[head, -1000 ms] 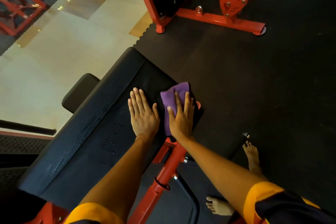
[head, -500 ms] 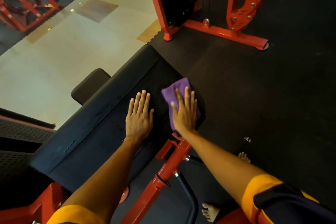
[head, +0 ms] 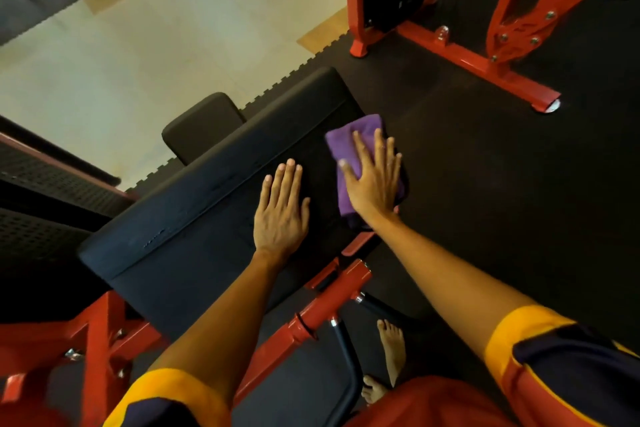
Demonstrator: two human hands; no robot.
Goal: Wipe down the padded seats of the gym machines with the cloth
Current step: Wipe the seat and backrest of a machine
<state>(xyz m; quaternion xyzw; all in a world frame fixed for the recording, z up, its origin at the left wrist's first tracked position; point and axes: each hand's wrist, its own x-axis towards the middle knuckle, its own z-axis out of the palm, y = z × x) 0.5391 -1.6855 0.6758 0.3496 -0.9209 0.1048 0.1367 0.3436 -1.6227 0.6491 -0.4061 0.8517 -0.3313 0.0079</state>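
A long black padded seat (head: 194,225) on a red frame runs from lower left to upper right. A folded purple cloth (head: 349,142) lies on its far right end. My right hand (head: 372,180) presses flat on the cloth with straight fingers. My left hand (head: 282,208) rests flat on the bare pad just left of the cloth, fingers straight and together.
A smaller black pad (head: 204,125) sits behind the seat. The seat's red frame (head: 322,308) stands under my arms, beside my bare feet (head: 393,350). Another red machine base (head: 467,59) stands on the black rubber floor at upper right. Pale tiled floor (head: 138,55) lies to the upper left.
My right hand has slid the cloth a little along the seat's right end. My left hand stays flat on the pad. The camera has tilted and shifted.
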